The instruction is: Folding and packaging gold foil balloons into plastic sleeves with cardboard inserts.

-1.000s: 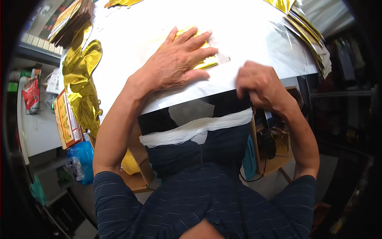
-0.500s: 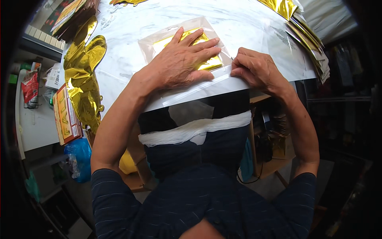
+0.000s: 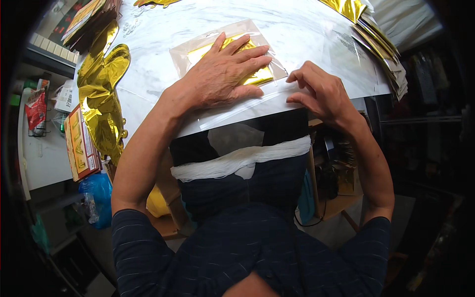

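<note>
**White marbled tabletop (image 3: pixel 148 69) being shared by both hands; clear bag (image 3: pixel 182 57) being pinned under spread left fingers**

Beyond the fingers, the marbled surface is being framed by the dark curve of the lens, and the far right of the room is being lost in shadow. Folded gold foil (image 3: pixel 260 76) is being contained in the bag, directly beneath the left hand (image 3: pixel 217 79); its middle is being hidden by the palm, so its full shape cannot be made out. The left fingers are being held fanned and flat on the bag. To their right, the thumb and index finger of the right hand (image 3: pixel 324 94) are being held apart beside the bag's lower right corner; whether the clear strip (image 3: pixel 237 113) is being touched by the thumb cannot be told. That strip is being laid along the near table edge, just below the left thumb. Well left of the left fingers, a crumpled gold piece (image 3: pixel 104 94) is being draped over the side edge. Far right of the right fingers, a stack of packets (image 3: pixel 378 52) is being cut by glare, with room being left between.
</note>
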Available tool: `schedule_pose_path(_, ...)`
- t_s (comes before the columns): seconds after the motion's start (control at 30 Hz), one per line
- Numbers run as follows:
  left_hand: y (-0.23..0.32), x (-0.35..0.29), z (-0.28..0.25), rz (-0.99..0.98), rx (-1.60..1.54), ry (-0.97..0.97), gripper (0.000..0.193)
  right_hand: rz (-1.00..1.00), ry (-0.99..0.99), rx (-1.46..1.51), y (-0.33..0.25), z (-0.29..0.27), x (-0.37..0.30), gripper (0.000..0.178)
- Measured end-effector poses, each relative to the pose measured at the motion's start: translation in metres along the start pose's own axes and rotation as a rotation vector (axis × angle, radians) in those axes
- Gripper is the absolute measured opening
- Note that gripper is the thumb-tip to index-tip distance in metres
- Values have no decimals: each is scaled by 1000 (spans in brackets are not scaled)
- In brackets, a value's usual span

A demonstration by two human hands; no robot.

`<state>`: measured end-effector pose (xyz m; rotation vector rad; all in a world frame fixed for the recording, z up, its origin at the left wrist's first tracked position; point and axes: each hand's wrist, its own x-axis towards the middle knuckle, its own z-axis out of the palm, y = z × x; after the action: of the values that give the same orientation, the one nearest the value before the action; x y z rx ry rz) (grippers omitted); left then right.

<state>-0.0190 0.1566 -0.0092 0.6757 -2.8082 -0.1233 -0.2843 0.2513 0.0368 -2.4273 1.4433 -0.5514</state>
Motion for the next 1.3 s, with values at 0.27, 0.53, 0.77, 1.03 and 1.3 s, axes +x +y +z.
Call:
schedule_pose_path(0.27,2,2,-3,8,4,-5,74,-171,-97,-120,11,4,13,18)
schedule_pose_path(0.53,1,2,2,1,39,20,73,-193,-679,308,-65,24,-68,22)
schedule_pose_path(0.77,-2,-1,-3,0,-43,62,74,513,-307,182,29,32,-85,10)
schedule_pose_path(1.03,43,-29,-52,-105,44,118,76,446,-223,-397,-7,14,-91,18)
schedule_pose_path(1.3,84,-83,-27,-174,-37,61,64,49,384,-113,-30,7,-53,26)
